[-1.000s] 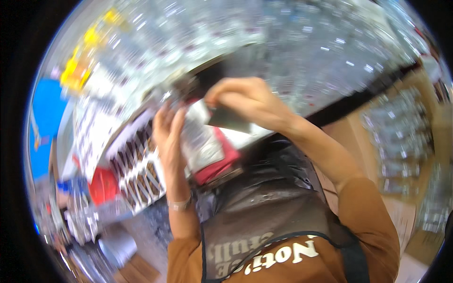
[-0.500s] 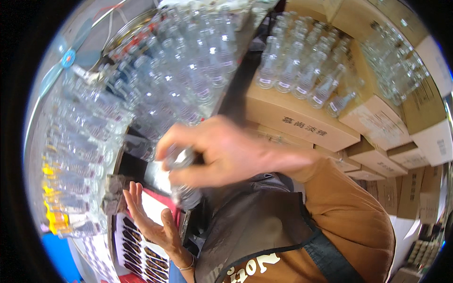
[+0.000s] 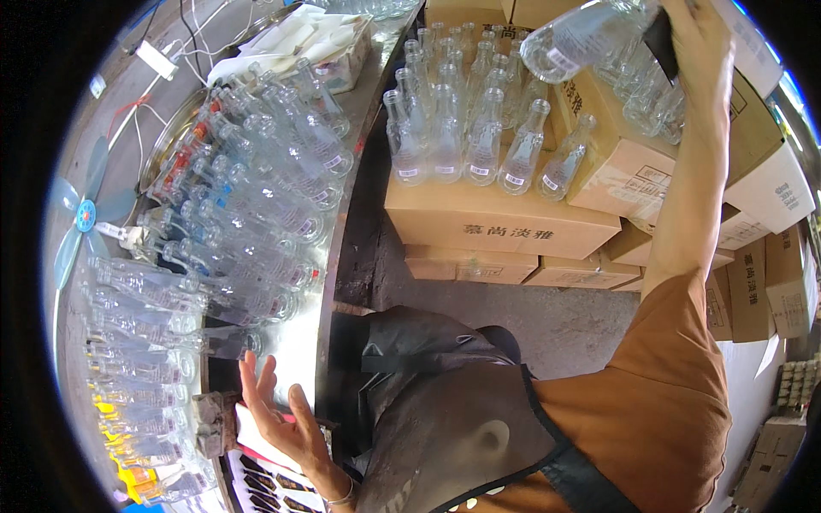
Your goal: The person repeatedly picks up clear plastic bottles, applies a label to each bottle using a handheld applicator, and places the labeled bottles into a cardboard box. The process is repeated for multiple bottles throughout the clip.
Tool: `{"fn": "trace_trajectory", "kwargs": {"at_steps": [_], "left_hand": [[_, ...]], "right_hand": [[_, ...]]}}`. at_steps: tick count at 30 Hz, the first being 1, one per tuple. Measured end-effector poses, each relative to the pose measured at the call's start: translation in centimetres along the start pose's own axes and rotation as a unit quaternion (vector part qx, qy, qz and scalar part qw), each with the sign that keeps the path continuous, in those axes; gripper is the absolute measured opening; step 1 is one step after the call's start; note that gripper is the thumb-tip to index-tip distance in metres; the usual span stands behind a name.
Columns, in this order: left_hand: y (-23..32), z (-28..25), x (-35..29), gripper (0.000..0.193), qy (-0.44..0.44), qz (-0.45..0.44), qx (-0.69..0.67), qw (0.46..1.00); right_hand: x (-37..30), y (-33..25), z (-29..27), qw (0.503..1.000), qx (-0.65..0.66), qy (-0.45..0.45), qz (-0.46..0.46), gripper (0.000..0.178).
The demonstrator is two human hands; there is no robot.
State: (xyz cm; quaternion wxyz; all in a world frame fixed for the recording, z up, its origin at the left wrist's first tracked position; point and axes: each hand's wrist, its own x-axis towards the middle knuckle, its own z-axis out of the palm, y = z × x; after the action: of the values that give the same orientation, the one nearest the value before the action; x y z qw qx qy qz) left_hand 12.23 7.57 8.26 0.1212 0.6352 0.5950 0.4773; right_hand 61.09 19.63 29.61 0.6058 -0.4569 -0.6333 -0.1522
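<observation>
At the upper right, my right hand (image 3: 699,30) is stretched far out and closed around the neck end of a clear glass bottle (image 3: 586,41). That bottle is tilted nearly on its side, its base to the left and a small label near the base. Part of the grip is cut off by the frame edge. My left hand (image 3: 286,427) is held palm up with fingers apart and nothing in it, beside the metal worktable (image 3: 295,355). Beyond it lie many clear glass bottles (image 3: 248,218) packed close together on the table. Printed labels (image 3: 265,483) lie in a tray below the left hand.
Standing bottles (image 3: 483,141) fill the top of a cardboard box (image 3: 505,218), with more boxes (image 3: 479,265) beneath and to the right. A small fan (image 3: 85,215) is at the left. A paper-filled basket (image 3: 342,64) sits at the table's far end. Grey floor (image 3: 547,316) shows between.
My right hand has swung from near the left hand out to the upper right, over the boxes, with a bottle in it. The view has shifted; my left hand stays open beside the table.
</observation>
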Motion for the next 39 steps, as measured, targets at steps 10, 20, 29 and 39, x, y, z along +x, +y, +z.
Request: {"fn": "trace_trajectory", "kwargs": {"at_steps": [10, 20, 29, 39], "left_hand": [[-1.6, 0.3, 0.1, 0.056, -0.028, -0.007, 0.027, 0.999], [-2.8, 0.3, 0.0, 0.052, -0.038, -0.011, 0.031, 0.999], [-3.3, 0.7, -0.2, 0.052, -0.047, -0.033, 0.025, 0.998], [-4.5, 1.2, -0.4, 0.050, -0.061, -0.043, 0.037, 0.997]], "right_hand": [[-0.7, 18.9, 2.0, 0.908, -0.312, -0.255, 0.116, 0.050], [-5.7, 24.0, 4.1, 0.789, -0.307, -0.486, 0.219, 0.033], [-6.1, 24.3, 4.7, 0.721, -0.292, -0.568, 0.270, 0.030], [-5.6, 22.8, 5.4, 0.679, -0.350, -0.590, 0.263, 0.038]]}}
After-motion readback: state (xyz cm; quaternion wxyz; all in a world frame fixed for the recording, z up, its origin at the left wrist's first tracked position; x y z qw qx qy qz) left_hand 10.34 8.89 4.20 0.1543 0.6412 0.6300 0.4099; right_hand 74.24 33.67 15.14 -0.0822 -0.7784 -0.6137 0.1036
